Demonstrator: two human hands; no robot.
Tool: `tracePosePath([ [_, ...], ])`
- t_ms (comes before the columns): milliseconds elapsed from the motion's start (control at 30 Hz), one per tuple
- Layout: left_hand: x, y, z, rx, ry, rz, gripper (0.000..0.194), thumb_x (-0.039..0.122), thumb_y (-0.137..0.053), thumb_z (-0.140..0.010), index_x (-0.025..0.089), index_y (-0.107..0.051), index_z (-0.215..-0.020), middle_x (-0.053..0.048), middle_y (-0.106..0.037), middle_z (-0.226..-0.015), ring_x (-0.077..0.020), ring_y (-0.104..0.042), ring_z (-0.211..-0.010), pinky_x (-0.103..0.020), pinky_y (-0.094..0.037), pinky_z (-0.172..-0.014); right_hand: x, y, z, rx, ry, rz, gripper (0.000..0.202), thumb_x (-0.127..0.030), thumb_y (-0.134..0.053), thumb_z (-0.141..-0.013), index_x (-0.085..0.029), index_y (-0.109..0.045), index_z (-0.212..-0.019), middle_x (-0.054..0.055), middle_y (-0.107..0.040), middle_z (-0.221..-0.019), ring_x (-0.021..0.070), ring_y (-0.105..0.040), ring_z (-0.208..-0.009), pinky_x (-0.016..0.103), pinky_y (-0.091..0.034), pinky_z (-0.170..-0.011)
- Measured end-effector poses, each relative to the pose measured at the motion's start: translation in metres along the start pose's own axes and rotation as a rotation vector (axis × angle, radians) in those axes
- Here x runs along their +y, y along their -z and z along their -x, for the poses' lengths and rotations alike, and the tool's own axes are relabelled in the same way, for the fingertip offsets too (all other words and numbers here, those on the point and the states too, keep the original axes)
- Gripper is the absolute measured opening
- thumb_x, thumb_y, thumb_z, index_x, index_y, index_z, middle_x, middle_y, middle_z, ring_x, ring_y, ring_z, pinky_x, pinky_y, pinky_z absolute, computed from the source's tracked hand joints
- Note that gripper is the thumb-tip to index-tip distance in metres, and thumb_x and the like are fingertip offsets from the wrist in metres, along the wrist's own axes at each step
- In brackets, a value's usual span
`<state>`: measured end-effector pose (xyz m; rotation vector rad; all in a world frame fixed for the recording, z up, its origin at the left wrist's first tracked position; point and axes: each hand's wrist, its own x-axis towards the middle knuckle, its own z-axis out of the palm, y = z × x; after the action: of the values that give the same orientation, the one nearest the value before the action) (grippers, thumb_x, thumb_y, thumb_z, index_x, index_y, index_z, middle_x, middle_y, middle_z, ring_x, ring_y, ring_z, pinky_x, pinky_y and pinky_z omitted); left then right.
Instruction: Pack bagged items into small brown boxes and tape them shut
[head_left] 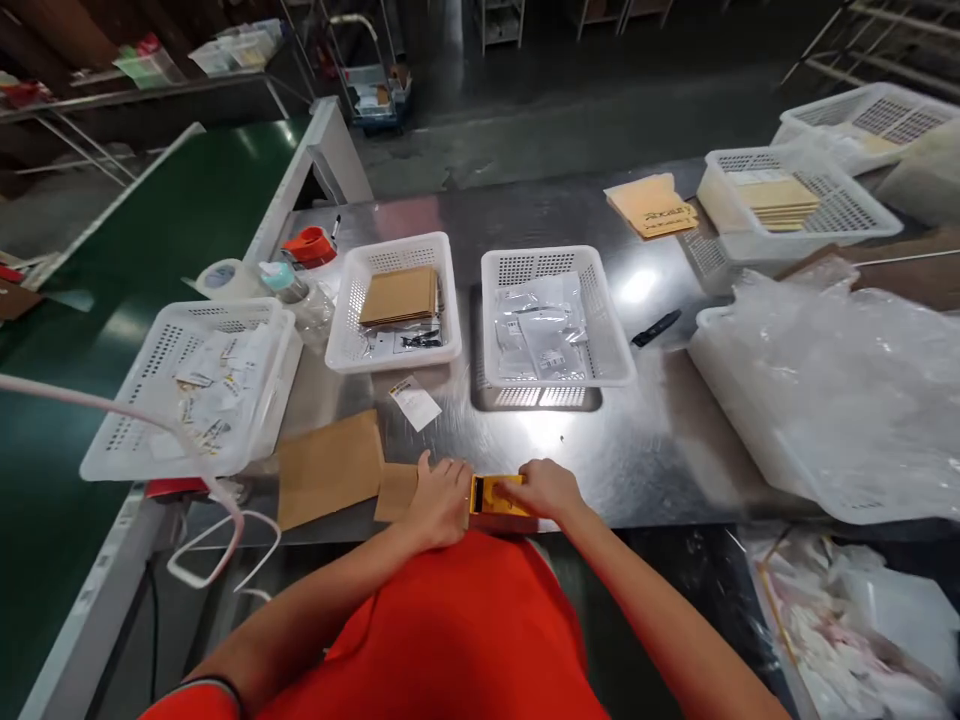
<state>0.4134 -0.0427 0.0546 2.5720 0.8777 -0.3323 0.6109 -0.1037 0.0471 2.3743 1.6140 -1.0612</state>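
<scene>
At the near edge of the steel table, both my hands rest on a small yellow item. My left hand lies over a brown paper envelope and touches the yellow item's left end. My right hand grips its right side. A larger brown envelope lies just left of my left hand. A small white label slip sits beyond the hands.
Several white perforated baskets stand on the table: one with paper slips, one with brown envelopes, one with clear bags. A black pen, a bin of plastic film, tape rolls and a green conveyor surround them.
</scene>
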Motion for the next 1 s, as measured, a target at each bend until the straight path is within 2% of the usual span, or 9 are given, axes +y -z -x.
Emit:
tracePosePath([
  [233, 0.018, 0.022, -0.006, 0.104, -0.197, 0.063, 0.067, 0.026, -0.063, -0.064, 0.018, -0.044, -0.127, -0.014, -0.059, -0.120, -0.0340, -0.051, -0.110, -0.066, -0.011, -0.110, -0.006, 0.050, 0.038, 0.119, -0.202, 0.093, 0.049, -0.056, -0.050, -0.082, -0.014, -0.076, -0.083, 0.018, -0.073, -0.085, 0.0304, -0.068, -0.079, 0.032, -0.043, -0.061],
  [367, 0.040, 0.043, -0.002, 0.144, -0.250, 0.173, 0.064, 0.027, -0.064, -0.064, 0.020, -0.044, -0.124, -0.012, -0.060, -0.117, -0.0326, -0.053, -0.108, -0.063, -0.015, -0.112, -0.005, 0.052, 0.049, 0.207, -0.289, 0.096, 0.039, -0.047, -0.058, -0.083, -0.012, -0.075, -0.085, 0.019, -0.073, -0.088, 0.0303, -0.068, -0.085, 0.034, -0.045, -0.068],
  [500, 0.045, 0.063, 0.008, 0.179, -0.373, 0.364, 0.070, 0.041, -0.068, -0.063, 0.024, -0.040, -0.125, -0.009, -0.057, -0.122, -0.0320, -0.051, -0.114, -0.058, -0.012, -0.118, 0.034, 0.053, 0.076, 0.280, -0.492, 0.122, 0.030, -0.026, -0.049, -0.090, -0.008, -0.073, -0.087, 0.021, -0.072, -0.090, 0.0283, -0.069, -0.090, 0.033, -0.044, -0.068],
  [600, 0.029, 0.059, 0.002, 0.185, -0.280, 0.334, 0.071, 0.037, -0.068, -0.065, 0.022, -0.038, -0.128, -0.011, -0.053, -0.129, -0.0340, -0.047, -0.122, -0.060, -0.008, -0.118, 0.063, 0.058, 0.108, 0.295, -0.692, 0.142, 0.053, -0.046, -0.038, -0.095, -0.006, -0.070, -0.084, 0.026, -0.070, -0.080, 0.0367, -0.070, -0.077, 0.037, -0.043, -0.056],
  [700, 0.024, 0.040, -0.013, 0.196, -0.143, 0.252, 0.077, 0.033, -0.069, -0.063, 0.019, -0.036, -0.131, -0.016, -0.049, -0.134, -0.0366, -0.042, -0.127, -0.062, -0.012, -0.116, 0.048, 0.037, 0.126, 0.410, -0.690, 0.025, 0.048, -0.049, -0.034, -0.093, -0.010, -0.060, -0.103, 0.022, -0.071, -0.086, 0.0357, -0.070, -0.081, 0.038, -0.045, -0.062],
  [800, 0.036, 0.023, -0.021, 0.169, -0.199, 0.246, 0.072, 0.032, -0.070, -0.063, 0.019, -0.042, -0.127, -0.017, -0.050, -0.132, -0.0368, -0.044, -0.125, -0.062, -0.020, -0.114, 0.000, -0.005, 0.117, 0.458, -0.416, -0.345, 0.037, -0.037, -0.032, -0.093, -0.014, -0.049, -0.116, 0.017, -0.072, -0.096, 0.0284, -0.070, -0.084, 0.033, -0.048, -0.064],
  [867, 0.042, 0.015, -0.020, 0.177, -0.241, 0.298, 0.059, 0.032, -0.070, -0.065, 0.022, -0.048, -0.118, -0.014, -0.053, -0.128, -0.0349, -0.047, -0.122, -0.060, -0.023, -0.114, -0.021, -0.029, 0.101, 0.459, -0.316, -0.352, 0.033, -0.033, -0.032, -0.092, -0.018, -0.048, -0.116, 0.014, -0.072, -0.100, 0.0287, -0.069, -0.089, 0.034, -0.049, -0.069],
  [933, 0.036, 0.007, -0.014, 0.209, -0.253, 0.391, 0.058, 0.034, -0.071, -0.066, 0.024, -0.048, -0.118, -0.012, -0.053, -0.128, -0.0344, -0.048, -0.122, -0.059, -0.025, -0.115, -0.014, -0.043, 0.086, 0.448, -0.333, -0.281, 0.029, -0.031, -0.033, -0.092, -0.020, -0.050, -0.113, 0.013, -0.073, -0.097, 0.0294, -0.069, -0.088, 0.034, -0.049, -0.070],
  [1000, 0.018, -0.005, -0.007, 0.251, -0.249, 0.502, 0.080, 0.038, -0.074, -0.065, 0.024, -0.036, -0.134, -0.013, -0.047, -0.137, -0.0357, -0.043, -0.130, -0.056, -0.027, -0.116, 0.018, -0.049, 0.073, 0.471, -0.396, -0.186, 0.027, -0.028, -0.035, -0.092, -0.017, -0.053, -0.107, 0.015, -0.072, -0.091, 0.0313, -0.069, -0.086, 0.037, -0.047, -0.073],
])
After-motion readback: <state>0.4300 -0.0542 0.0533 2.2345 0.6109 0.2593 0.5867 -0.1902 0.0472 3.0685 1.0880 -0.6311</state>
